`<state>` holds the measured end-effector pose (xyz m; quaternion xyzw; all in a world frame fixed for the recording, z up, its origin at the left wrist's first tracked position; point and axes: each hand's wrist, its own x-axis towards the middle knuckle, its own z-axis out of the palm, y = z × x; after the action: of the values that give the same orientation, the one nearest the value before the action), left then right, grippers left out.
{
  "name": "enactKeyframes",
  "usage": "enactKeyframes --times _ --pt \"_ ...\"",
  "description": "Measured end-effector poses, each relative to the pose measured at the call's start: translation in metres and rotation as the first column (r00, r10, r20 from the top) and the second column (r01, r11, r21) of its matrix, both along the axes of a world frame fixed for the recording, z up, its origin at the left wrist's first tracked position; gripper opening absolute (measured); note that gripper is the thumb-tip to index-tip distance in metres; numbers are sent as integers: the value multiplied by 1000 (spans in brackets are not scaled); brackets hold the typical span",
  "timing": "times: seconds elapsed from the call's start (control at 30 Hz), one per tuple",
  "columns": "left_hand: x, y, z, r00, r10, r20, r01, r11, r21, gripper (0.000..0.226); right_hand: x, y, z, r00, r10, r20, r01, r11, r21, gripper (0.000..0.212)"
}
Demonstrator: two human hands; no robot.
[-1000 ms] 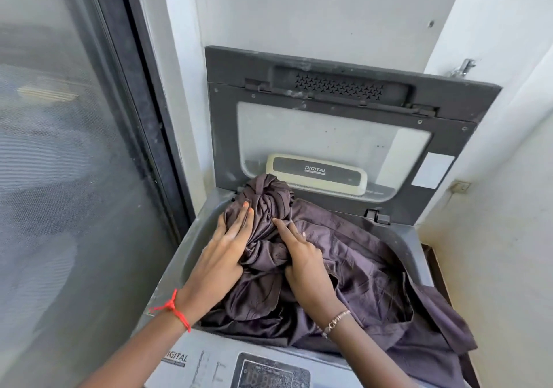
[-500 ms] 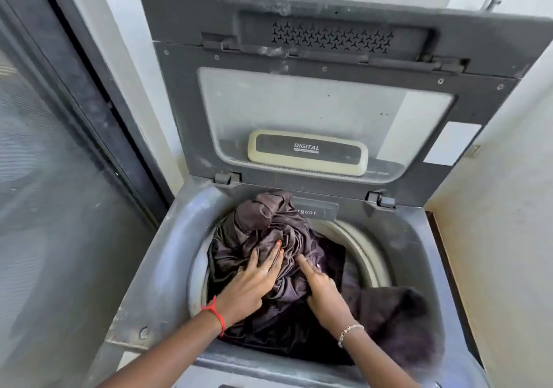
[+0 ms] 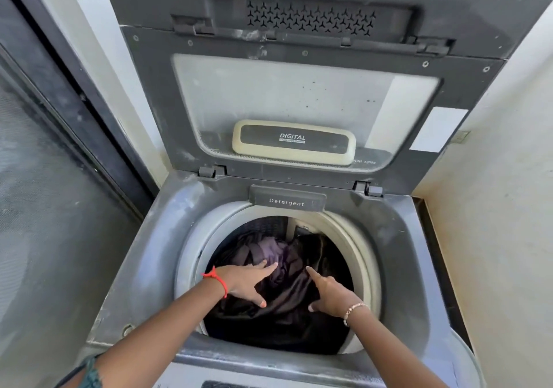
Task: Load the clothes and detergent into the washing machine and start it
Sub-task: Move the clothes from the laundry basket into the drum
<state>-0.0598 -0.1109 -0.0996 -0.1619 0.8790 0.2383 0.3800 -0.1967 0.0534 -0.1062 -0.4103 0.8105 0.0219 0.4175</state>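
Observation:
A grey top-loading washing machine (image 3: 155,238) stands in front of me with its lid (image 3: 299,88) raised upright. Dark purple-brown clothes (image 3: 287,271) lie down inside the round drum. My left hand (image 3: 245,280), with a red thread on the wrist, reaches into the drum with fingers spread flat on the cloth. My right hand (image 3: 332,293), wearing a thin bracelet, is over the clothes too, its forefinger stretched out and touching the fabric. A drawer labelled Detergent (image 3: 287,200) sits shut at the drum's back rim. No detergent container is in view.
A dark-framed glass door (image 3: 54,178) runs along the left. A pale wall (image 3: 502,238) closes in on the right. The machine's control panel (image 3: 233,383) shows at the bottom edge.
The bundle of clothes has gone from heaped on top of the machine down into the drum. Both hands followed it down, and the camera moved closer.

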Motion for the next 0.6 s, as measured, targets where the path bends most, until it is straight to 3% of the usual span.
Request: enactKeyframes --times 0.2,0.37,0.6 --pt "5 7 14 995 -7 -96 7 1000 2 86 -2 10 9 998 -50 43 53 996 -73 76" --pt "8 5 29 965 186 -185 -177 982 64 76 2 8 35 965 -161 205 208 950 -234 56" --pt "29 0 77 908 332 -258 -252 921 297 61 -1 8 65 926 -228 301 346 832 -434 39"
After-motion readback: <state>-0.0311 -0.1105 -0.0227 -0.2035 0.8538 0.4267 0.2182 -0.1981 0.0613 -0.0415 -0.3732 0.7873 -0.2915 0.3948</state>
